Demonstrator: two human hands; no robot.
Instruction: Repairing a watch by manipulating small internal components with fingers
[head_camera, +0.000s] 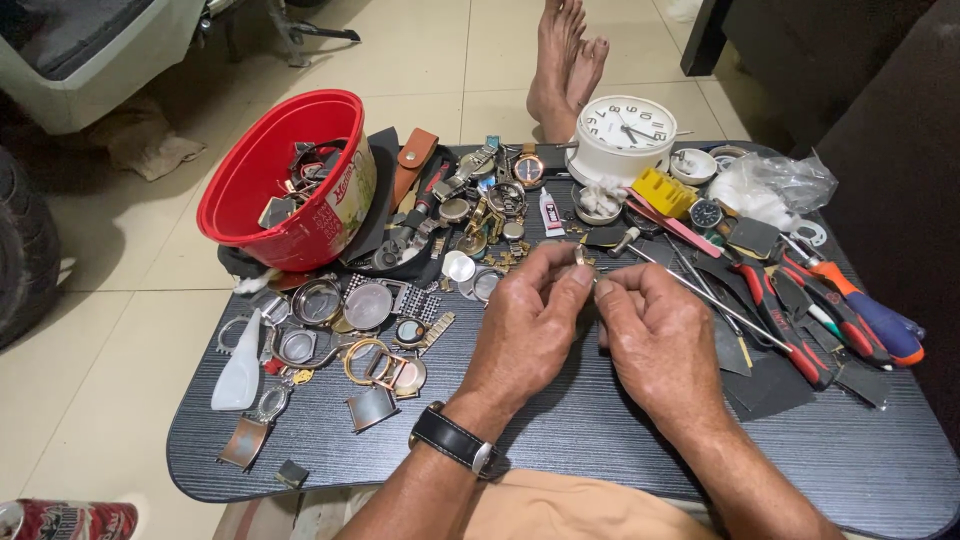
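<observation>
Both hands meet mid-table: left hand (530, 325) and right hand (655, 335) pinch a small metal part (581, 257); watch cases (350, 305) at 9 o'clock, pliers (785, 320) at 3 o'clock lie untouched

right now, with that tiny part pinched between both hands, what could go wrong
1. The small metal part is held only by fingertips of the left hand and right hand; if it slips, it could vanish among the loose watch parts below.
2. The red bowl sits tilted near the table edge and might tip.
3. The right forearm lies close to the pliers and could nudge them.
</observation>
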